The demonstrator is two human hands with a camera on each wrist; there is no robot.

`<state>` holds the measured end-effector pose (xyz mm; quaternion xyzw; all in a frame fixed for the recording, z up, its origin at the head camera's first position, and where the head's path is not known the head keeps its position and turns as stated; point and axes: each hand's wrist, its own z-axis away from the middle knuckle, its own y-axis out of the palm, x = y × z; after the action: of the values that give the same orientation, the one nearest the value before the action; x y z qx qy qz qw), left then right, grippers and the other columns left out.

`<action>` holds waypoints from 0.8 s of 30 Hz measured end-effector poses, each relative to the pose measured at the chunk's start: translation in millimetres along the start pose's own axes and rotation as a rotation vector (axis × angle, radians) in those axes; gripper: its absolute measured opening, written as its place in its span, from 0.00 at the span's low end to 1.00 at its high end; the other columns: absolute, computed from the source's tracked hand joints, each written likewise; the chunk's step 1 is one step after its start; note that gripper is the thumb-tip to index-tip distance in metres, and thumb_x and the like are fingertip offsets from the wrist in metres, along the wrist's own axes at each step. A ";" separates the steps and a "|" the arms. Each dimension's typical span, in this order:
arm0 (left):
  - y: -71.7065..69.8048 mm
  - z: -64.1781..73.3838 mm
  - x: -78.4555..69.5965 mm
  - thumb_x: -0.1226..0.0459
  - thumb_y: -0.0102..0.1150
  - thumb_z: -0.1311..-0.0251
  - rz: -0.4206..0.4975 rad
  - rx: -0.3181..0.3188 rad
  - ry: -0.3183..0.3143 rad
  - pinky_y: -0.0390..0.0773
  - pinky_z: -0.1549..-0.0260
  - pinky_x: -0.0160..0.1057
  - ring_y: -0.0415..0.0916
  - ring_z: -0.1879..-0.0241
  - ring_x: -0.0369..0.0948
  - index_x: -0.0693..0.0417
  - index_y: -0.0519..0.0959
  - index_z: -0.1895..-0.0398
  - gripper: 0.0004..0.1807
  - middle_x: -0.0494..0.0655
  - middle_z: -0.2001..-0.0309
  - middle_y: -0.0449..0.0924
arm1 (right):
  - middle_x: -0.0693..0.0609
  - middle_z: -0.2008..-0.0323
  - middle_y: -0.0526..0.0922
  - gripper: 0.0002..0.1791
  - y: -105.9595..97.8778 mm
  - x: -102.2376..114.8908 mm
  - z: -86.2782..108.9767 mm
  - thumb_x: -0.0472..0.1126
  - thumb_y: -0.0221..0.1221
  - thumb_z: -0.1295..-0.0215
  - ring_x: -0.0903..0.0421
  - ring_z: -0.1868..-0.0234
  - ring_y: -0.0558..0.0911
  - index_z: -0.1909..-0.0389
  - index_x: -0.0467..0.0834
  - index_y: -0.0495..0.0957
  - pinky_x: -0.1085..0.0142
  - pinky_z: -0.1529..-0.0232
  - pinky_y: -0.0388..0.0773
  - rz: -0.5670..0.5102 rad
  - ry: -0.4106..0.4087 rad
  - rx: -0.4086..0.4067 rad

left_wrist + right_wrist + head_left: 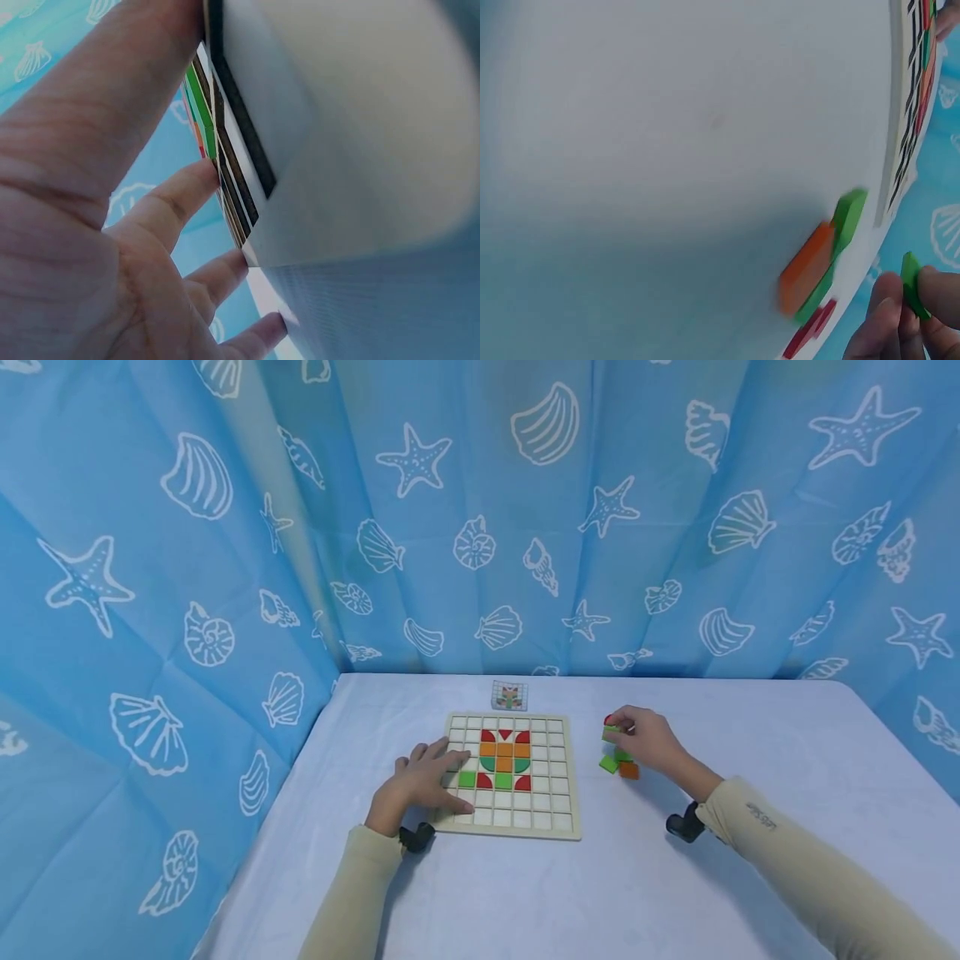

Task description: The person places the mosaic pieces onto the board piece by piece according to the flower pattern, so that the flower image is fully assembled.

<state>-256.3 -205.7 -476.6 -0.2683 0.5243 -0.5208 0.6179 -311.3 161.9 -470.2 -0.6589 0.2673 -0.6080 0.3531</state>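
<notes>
Seeing blue curtain (517, 493) behind white surface (675, 893). Got board (542, 819) flat there, left hand (422, 779) spread over left edge. Right of board, see right hand (648, 741) pinching green tile (910, 279) near loose tiles (628, 771); edge-on in right wrist view, long axis steep. Can make out "Let's Slim" on right sleeve (795, 860).

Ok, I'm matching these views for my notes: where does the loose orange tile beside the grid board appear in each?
Head: the loose orange tile lies right of centre, below the middle, by green tiles.
Left wrist: not in this picture.
Right wrist: lower right, the orange tile beside green.
Shared landmark: the grid board, low centre in head, steeply angled at upper middle in left wrist, upper right in right wrist.
</notes>
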 end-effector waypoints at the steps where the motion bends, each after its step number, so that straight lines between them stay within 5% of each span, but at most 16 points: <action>1: -0.4 0.1 0.2 0.39 0.74 0.57 -0.001 -0.001 -0.001 0.45 0.29 0.68 0.42 0.24 0.57 0.31 0.62 0.26 0.51 0.48 0.20 0.46 | 0.42 0.59 0.81 0.14 2.3 2.8 -1.2 0.41 0.62 0.34 0.49 0.59 0.78 0.52 0.37 0.78 0.64 0.63 0.81 -0.002 -0.002 0.000; 24: 0.3 -1.2 2.7 0.38 0.73 0.57 -0.013 -0.007 0.000 0.47 0.29 0.66 0.42 0.23 0.57 0.30 0.62 0.26 0.51 0.47 0.20 0.46 | 0.51 0.67 0.81 0.06 48.4 53.9 3.8 0.38 0.66 0.38 0.55 0.65 0.76 0.61 0.43 0.81 0.67 0.61 0.77 -0.102 -0.169 0.137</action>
<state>-257.6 -207.8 -478.3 -0.2739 0.5245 -0.5230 0.6134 -297.4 90.9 -475.4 -0.6950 0.1607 -0.5843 0.3870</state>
